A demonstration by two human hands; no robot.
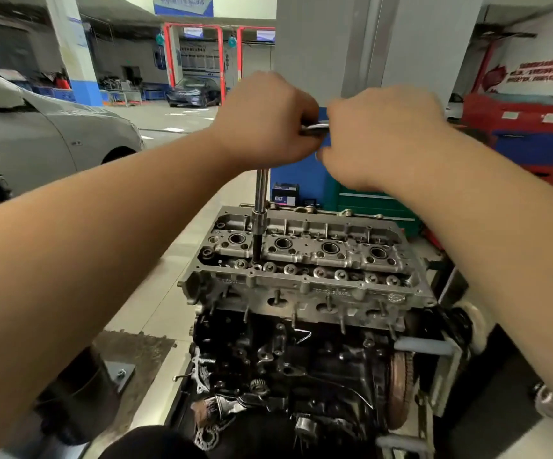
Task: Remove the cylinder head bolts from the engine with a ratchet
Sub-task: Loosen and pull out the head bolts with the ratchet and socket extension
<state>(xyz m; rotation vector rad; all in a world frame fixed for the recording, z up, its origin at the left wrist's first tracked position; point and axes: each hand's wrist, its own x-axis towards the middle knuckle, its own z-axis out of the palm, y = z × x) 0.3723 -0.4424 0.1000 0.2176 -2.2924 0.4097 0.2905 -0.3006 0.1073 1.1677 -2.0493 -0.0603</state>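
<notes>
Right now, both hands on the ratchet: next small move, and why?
Probably swing the ratchet handle to break that bolt loose. The extension stands upright with its socket seated in the cylinder head, left hand gripping over the ratchet head, right hand gripping the handle.

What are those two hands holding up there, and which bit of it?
Both grip the ratchet: the left hand over its head, above the extension bar, the right hand round the handle.

Silver head (304,260) sits on a black, grimy block (301,359). Chrome ratchet (261,207). Grey car (46,140) left, red-and-blue cabinet (526,134) right, pale tiled floor (155,313).
</notes>
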